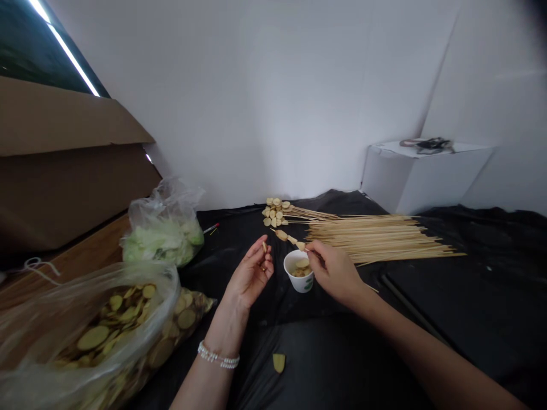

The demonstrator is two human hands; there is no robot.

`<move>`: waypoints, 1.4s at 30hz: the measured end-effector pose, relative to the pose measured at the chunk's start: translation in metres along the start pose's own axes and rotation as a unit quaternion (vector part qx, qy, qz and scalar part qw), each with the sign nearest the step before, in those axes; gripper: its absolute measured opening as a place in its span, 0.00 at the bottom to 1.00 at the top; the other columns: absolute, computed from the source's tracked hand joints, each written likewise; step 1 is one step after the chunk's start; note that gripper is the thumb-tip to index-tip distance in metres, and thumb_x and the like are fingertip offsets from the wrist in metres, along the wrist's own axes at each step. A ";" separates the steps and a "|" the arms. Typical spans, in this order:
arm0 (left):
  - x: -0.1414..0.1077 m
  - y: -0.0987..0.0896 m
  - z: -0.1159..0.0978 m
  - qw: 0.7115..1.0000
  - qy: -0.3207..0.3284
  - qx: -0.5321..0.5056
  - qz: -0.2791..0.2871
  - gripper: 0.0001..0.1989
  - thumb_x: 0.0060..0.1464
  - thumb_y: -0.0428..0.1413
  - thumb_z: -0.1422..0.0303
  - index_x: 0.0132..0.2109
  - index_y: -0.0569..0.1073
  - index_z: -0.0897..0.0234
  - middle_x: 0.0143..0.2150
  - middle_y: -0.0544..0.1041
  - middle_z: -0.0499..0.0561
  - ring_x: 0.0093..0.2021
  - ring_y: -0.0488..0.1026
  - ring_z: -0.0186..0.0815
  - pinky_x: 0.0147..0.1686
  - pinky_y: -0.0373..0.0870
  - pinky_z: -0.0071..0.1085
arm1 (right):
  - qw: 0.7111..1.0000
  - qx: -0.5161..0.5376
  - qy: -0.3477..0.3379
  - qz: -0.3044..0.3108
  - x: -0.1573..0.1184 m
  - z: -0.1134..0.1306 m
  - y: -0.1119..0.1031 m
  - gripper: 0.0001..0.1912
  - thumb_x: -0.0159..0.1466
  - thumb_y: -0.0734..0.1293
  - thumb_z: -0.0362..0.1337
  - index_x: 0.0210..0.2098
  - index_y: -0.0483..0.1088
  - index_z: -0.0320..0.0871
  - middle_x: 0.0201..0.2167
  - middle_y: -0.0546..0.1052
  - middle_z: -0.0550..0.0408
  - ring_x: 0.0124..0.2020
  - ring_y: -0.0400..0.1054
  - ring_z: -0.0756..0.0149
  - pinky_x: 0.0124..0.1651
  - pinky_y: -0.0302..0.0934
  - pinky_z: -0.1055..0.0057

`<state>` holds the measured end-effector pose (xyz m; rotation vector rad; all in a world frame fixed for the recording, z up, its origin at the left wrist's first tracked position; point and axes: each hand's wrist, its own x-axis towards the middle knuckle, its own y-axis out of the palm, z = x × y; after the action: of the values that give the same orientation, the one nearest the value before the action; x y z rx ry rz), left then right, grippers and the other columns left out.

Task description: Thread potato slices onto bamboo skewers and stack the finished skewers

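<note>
My left hand [252,270] is closed in a pinch on a small potato slice [264,247], held edge-on. In my right hand [335,270] is a bamboo skewer [272,230], its tip pointing left toward my left hand. A few potato slices [282,235] are threaded on that skewer. Just below the skewer stands a white paper cup [300,283] with more slices inside, partly behind my right hand. A lone cut slice [279,363] lies on the black cover [325,353] near the front.
Loose bamboo skewers [376,236] lie in a wide pile behind my right hand. Filled skewers [276,212] rest at the back. On the left are an open plastic bag of potato slices [128,319] and a bag of pale green vegetables [164,236]. A white box [423,176] stands back right.
</note>
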<state>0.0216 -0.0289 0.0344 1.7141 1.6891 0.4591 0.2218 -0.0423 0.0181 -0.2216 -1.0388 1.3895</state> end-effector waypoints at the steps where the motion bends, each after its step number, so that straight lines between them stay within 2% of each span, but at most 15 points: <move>1: 0.000 0.000 0.000 1.000 0.005 -0.001 -0.003 0.16 0.55 0.52 0.80 0.50 0.72 0.63 0.33 0.74 0.50 0.27 0.71 0.24 0.26 0.69 0.17 | 1.000 -0.004 -0.008 -0.001 0.000 0.001 0.000 0.11 0.65 0.56 0.36 0.38 0.69 0.45 0.30 0.76 0.56 0.31 0.68 0.67 0.34 0.52 0.72; 4: -0.001 0.002 0.001 1.000 0.006 -0.009 -0.011 0.14 0.56 0.50 0.81 0.48 0.73 0.67 0.34 0.74 0.52 0.30 0.72 0.25 0.29 0.71 0.18 | 1.000 -0.021 -0.017 -0.006 -0.001 0.002 0.000 0.11 0.65 0.57 0.36 0.37 0.70 0.45 0.32 0.76 0.55 0.33 0.68 0.66 0.35 0.52 0.72; 8: -0.002 0.005 0.001 1.000 -0.007 -0.009 -0.018 0.10 0.55 0.53 0.78 0.44 0.74 0.69 0.35 0.74 0.54 0.30 0.73 0.26 0.30 0.72 0.19 | 0.999 -0.030 -0.007 -0.007 -0.002 0.003 -0.001 0.11 0.65 0.57 0.36 0.37 0.70 0.45 0.33 0.77 0.55 0.33 0.68 0.66 0.35 0.52 0.72; 13: -0.001 0.003 0.003 0.999 0.027 0.033 -0.019 0.10 0.52 0.55 0.80 0.42 0.74 0.70 0.34 0.75 0.53 0.28 0.72 0.25 0.28 0.71 0.18 | 0.999 -0.037 -0.022 -0.009 -0.002 0.005 -0.002 0.11 0.65 0.57 0.36 0.37 0.70 0.45 0.33 0.76 0.56 0.34 0.68 0.66 0.36 0.53 0.72; 20: 0.001 0.002 0.004 0.998 0.030 0.043 -0.025 0.12 0.55 0.49 0.81 0.45 0.72 0.72 0.40 0.77 0.60 0.39 0.76 0.34 0.39 0.74 0.27 | 0.997 -0.070 -0.035 -0.017 -0.003 0.005 -0.001 0.11 0.65 0.57 0.37 0.38 0.70 0.46 0.33 0.76 0.55 0.35 0.68 0.66 0.36 0.53 0.72; 25: 0.001 0.001 0.004 0.998 0.031 0.052 -0.028 0.12 0.55 0.49 0.81 0.45 0.72 0.70 0.42 0.77 0.60 0.40 0.77 0.36 0.40 0.75 0.30 | 0.996 -0.074 -0.046 -0.016 -0.003 0.004 0.000 0.11 0.65 0.57 0.36 0.38 0.71 0.45 0.34 0.76 0.55 0.36 0.68 0.66 0.37 0.54 0.71; 31: 0.001 -0.001 0.005 0.995 0.042 0.074 -0.042 0.10 0.51 0.55 0.80 0.42 0.74 0.68 0.36 0.77 0.53 0.30 0.74 0.27 0.28 0.71 0.20 | 0.994 -0.090 -0.056 -0.002 -0.004 0.004 0.000 0.14 0.66 0.55 0.36 0.42 0.71 0.46 0.36 0.75 0.53 0.37 0.68 0.65 0.38 0.54 0.72; 39: 0.006 -0.002 -0.001 0.994 0.074 0.005 -0.075 0.10 0.53 0.52 0.83 0.40 0.74 0.70 0.37 0.77 0.55 0.35 0.75 0.29 0.36 0.74 0.22 | 0.986 -0.150 -0.064 0.021 -0.007 0.007 -0.002 0.15 0.66 0.56 0.36 0.47 0.71 0.50 0.35 0.75 0.54 0.33 0.68 0.66 0.33 0.53 0.72; 42: 0.005 -0.002 -0.002 0.994 0.086 -0.004 -0.070 0.11 0.54 0.51 0.84 0.41 0.74 0.70 0.36 0.77 0.54 0.33 0.75 0.28 0.34 0.74 0.21 | 0.986 -0.155 -0.062 0.017 -0.006 0.006 -0.001 0.15 0.66 0.56 0.37 0.47 0.71 0.50 0.35 0.75 0.54 0.34 0.68 0.66 0.33 0.52 0.72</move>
<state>0.0189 -0.0234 0.0334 1.5751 1.9124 0.5596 0.2192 -0.0510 0.0196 -0.3852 -1.3604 1.2801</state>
